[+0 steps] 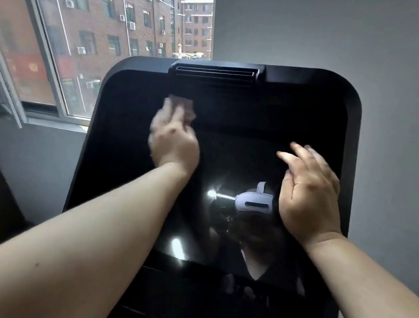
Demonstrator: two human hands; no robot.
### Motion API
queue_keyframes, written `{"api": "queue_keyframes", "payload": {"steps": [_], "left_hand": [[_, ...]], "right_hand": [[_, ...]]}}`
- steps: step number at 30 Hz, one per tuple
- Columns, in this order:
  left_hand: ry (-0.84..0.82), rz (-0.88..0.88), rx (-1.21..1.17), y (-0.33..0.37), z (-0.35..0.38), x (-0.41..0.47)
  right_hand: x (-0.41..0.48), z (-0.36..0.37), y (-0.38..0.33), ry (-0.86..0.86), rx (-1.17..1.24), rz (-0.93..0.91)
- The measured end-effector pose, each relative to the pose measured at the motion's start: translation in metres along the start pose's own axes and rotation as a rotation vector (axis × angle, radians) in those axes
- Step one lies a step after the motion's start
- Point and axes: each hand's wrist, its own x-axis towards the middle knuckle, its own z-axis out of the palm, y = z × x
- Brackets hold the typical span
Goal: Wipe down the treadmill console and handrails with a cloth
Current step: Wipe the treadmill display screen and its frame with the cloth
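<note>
The treadmill console [314, 113] is a big glossy black panel filling the middle of the head view, with a slotted vent [215, 73] at its top edge. My left hand [173, 141] presses a small brownish cloth [183, 106] flat against the upper left part of the screen; hand and cloth are blurred by motion. My right hand [308, 186] hovers at the right side of the screen, fingers straight and spread, holding nothing. No handrails show.
A window [100, 26] with a metal frame stands at the left, facing brick buildings. A grey wall [376, 34] rises behind the console. The screen reflects a headset [254, 200] and ceiling lights. Dark lower console parts sit below the screen.
</note>
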Motion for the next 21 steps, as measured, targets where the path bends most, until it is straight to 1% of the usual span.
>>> {"api": "queue_keyframes", "payload": {"steps": [1, 3, 4, 5, 6, 7, 8, 9, 12, 13, 14, 15, 16, 17, 18, 20, 21], "left_hand": [[-0.019, 0.198, -0.016, 0.013, 0.009, -0.009], [-0.119, 0.702, 0.043, 0.023, 0.019, -0.017], [-0.152, 0.879, 0.092, 0.022, 0.017, -0.011], [-0.161, 0.956, 0.147, 0.017, 0.011, 0.000], [-0.137, 0.958, 0.200, 0.009, 0.007, 0.012], [-0.095, 0.908, 0.234, 0.000, 0.000, 0.022], [-0.064, 0.800, 0.248, -0.012, -0.006, 0.030], [-0.054, 0.651, 0.247, -0.022, -0.011, 0.033], [-0.031, 0.127, 0.091, -0.028, -0.013, 0.028], [-0.001, 0.001, 0.026, -0.019, -0.009, 0.025], [0.011, -0.083, -0.028, -0.006, -0.005, 0.022], [0.005, -0.116, -0.063, 0.008, 0.000, 0.016], [-0.020, -0.076, -0.075, 0.024, 0.005, 0.008], [-0.054, 0.045, -0.075, 0.038, 0.011, -0.005], [-0.098, 0.233, -0.073, 0.047, 0.018, -0.021], [-0.202, 0.671, -0.020, 0.046, 0.021, -0.047], [-0.228, 0.809, 0.034, 0.035, 0.017, -0.046]], "right_hand": [[0.002, -0.001, 0.001, 0.011, -0.003, -0.028], [0.008, -0.007, 0.003, 0.041, -0.036, -0.077], [0.012, -0.011, 0.006, 0.051, -0.064, -0.083], [0.015, -0.015, 0.009, 0.048, -0.093, -0.070], [0.017, -0.019, 0.013, 0.032, -0.121, -0.041], [0.017, -0.021, 0.019, 0.012, -0.140, -0.010], [0.015, -0.022, 0.025, -0.003, -0.147, 0.010], [0.011, -0.022, 0.032, -0.006, -0.140, 0.015], [-0.004, -0.017, 0.044, 0.064, -0.023, 0.037], [-0.006, -0.016, 0.045, 0.084, 0.032, 0.062], [-0.007, -0.016, 0.046, 0.089, 0.079, 0.089], [-0.007, -0.016, 0.046, 0.086, 0.119, 0.116], [-0.007, -0.016, 0.047, 0.082, 0.151, 0.143], [-0.007, -0.016, 0.049, 0.082, 0.174, 0.169], [-0.007, -0.017, 0.049, 0.087, 0.188, 0.189], [-0.007, -0.018, 0.050, 0.095, 0.202, 0.212], [-0.008, -0.018, 0.051, 0.093, 0.214, 0.227]]}}
